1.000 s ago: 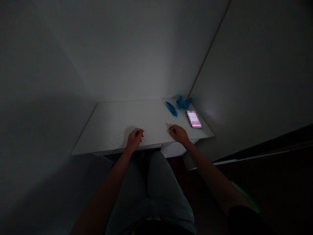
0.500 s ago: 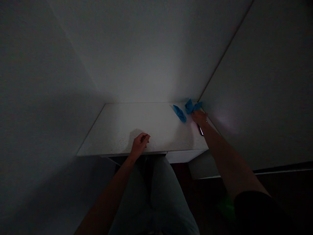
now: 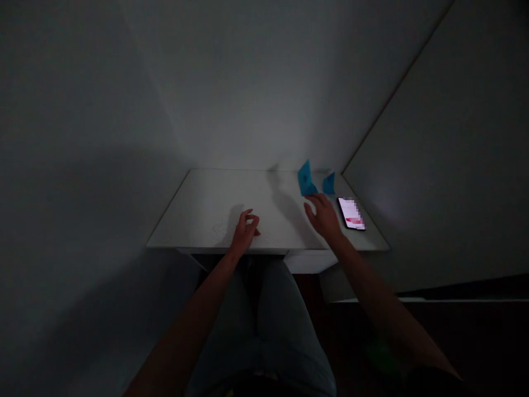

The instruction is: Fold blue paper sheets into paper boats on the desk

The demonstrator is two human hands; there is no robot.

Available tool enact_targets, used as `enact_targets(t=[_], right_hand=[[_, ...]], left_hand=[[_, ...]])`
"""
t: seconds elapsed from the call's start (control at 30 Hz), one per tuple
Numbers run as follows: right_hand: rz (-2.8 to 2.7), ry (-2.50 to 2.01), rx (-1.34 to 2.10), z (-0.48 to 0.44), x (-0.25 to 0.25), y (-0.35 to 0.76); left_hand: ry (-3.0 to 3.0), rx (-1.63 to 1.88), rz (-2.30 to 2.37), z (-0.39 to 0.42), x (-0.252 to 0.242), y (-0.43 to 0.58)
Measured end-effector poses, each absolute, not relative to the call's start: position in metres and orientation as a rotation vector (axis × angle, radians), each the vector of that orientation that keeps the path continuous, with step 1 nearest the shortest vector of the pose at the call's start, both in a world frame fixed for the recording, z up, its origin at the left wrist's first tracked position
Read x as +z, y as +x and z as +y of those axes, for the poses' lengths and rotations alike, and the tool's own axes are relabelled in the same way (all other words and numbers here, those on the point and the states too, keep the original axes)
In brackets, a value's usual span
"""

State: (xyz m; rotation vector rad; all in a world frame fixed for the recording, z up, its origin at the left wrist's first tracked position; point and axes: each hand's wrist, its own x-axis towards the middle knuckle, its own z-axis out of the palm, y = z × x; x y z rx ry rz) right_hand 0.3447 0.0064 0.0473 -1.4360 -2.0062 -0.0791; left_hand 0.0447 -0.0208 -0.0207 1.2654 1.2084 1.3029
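Observation:
In dim light I sit at a small white table (image 3: 206, 209). My left hand (image 3: 247, 231) hovers low near the table's front edge, fingers loosely apart and holding nothing. Right of the table's middle, my right hand (image 3: 324, 218) holds a blue folded paper piece (image 3: 306, 179) upright at its fingertips. Another blue folded paper piece (image 3: 329, 183) lies just behind, in the far right corner of the table.
A phone with a lit screen (image 3: 352, 213) lies on the table's right side, close to my right hand. White walls enclose the table at the back, left and right. My legs are under the front edge.
My right hand reached to the blue paper pieces in the far right corner, then drew back toward me with one held up. The phone shows again. My left hand's fingers have spread.

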Motion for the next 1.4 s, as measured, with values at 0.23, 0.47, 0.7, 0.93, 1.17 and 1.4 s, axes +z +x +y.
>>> enact_targets(t=[0.23, 0.47, 0.7, 0.93, 1.17, 1.4], right_hand=[[-2.266, -1.217, 0.145, -0.083, -0.001, 0.253], [-2.425, -1.071, 0.239, -0.093, 0.011, 0.260], [-2.162, -1.004, 0.612, -0.062, 0.020, 0.260], [-1.866, -1.195, 0.644, -0.011, -0.011, 0.235], [-1.739, -1.263, 0.763, -0.008, -0.025, 0.242], [-1.702, -1.283, 0.721, -0.007, -0.027, 0.242]], left_hand=[[1.127, 1.293, 1.151, -0.020, -0.017, 0.047], [1.152, 1.267, 1.146, -0.019, -0.017, 0.047], [1.242, 1.281, 1.222, -0.017, -0.017, 0.045], [1.385, 1.242, 1.182, -0.015, -0.020, 0.043], [1.335, 1.292, 1.270, -0.010, -0.028, 0.045], [1.351, 1.310, 1.369, -0.014, -0.020, 0.046]])
